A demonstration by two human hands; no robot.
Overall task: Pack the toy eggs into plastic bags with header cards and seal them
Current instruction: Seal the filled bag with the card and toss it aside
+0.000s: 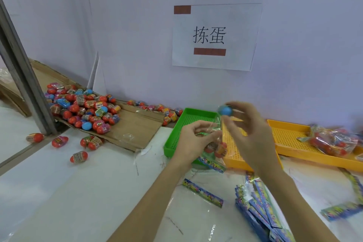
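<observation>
Head view: left hand (193, 139) pinches mouth of plastic bag (215, 139), eggs already inside. Right hand (249, 129) grips blue egg (225, 110) above bag. Filled bags (332, 140) in far orange tray (290, 143). Egg pile (82, 107) on cardboard, header cards (203, 192) on worktop: most work left, by my estimate.

Sign on the wall: you can read "拣蛋" in black on the white paper sheet (216, 36).
Sign marks: two brown bars, one at its top left corner, one under the characters.
Egg wrappers and header cards: print too blurred for you to read.
</observation>
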